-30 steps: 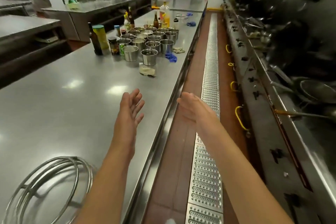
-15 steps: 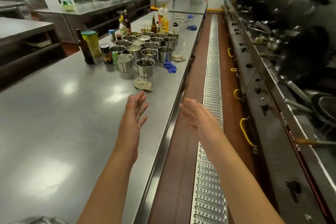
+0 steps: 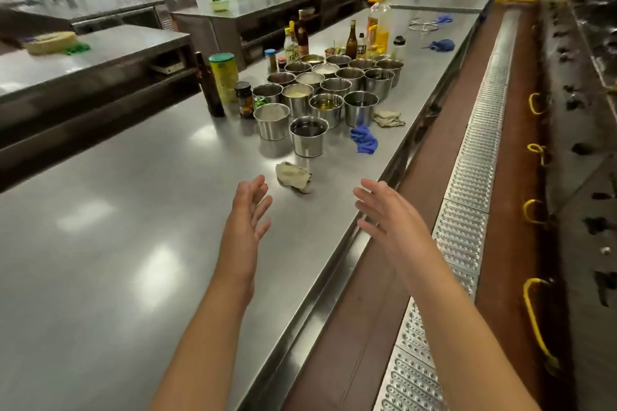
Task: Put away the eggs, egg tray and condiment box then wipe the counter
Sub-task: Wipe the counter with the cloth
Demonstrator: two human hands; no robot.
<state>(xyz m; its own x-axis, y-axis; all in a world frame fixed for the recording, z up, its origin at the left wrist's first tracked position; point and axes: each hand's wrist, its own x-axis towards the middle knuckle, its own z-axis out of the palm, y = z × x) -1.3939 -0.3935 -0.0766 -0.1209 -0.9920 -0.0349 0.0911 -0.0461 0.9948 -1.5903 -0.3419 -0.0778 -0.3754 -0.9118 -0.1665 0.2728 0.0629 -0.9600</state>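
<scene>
My left hand [image 3: 247, 210] wide, empty, over bench [image 3: 117, 243] | my right hand [image 3: 384, 210] wide, empty, at bench's right edge | rag [image 3: 293, 175] just ahead, tins [image 3: 307, 135] beyond

No lettering reads clearly anywhere. The labels on the bottles [image 3: 351, 40] and the yellow canister [image 3: 224, 77] are blurred.
</scene>
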